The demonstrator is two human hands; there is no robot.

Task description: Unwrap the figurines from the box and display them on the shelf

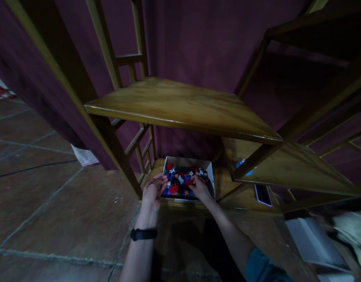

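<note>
A white open box [209, 172] sits on the low wooden shelf. It is filled with small doll-like figures [180, 178] in purple, black and white, with round red pieces [173, 189] among them. My left hand [153, 190] is at the box's left front corner, its fingers stretched out and apart, with nothing visible in them. Inside the right part of the box, my right hand [200, 188] has its fingertips pinched together beside a red piece [189, 182]. What the pinch holds is too small and dim to make out.
Above the box juts a wooden shelf board [174, 102]; slanting posts flank it. A phone [263, 195] lies on the shelf to the right, near a blue item [242, 164]. Grey boxes [315, 239] stand on the floor at right. Dark red curtain [198, 47] hangs behind.
</note>
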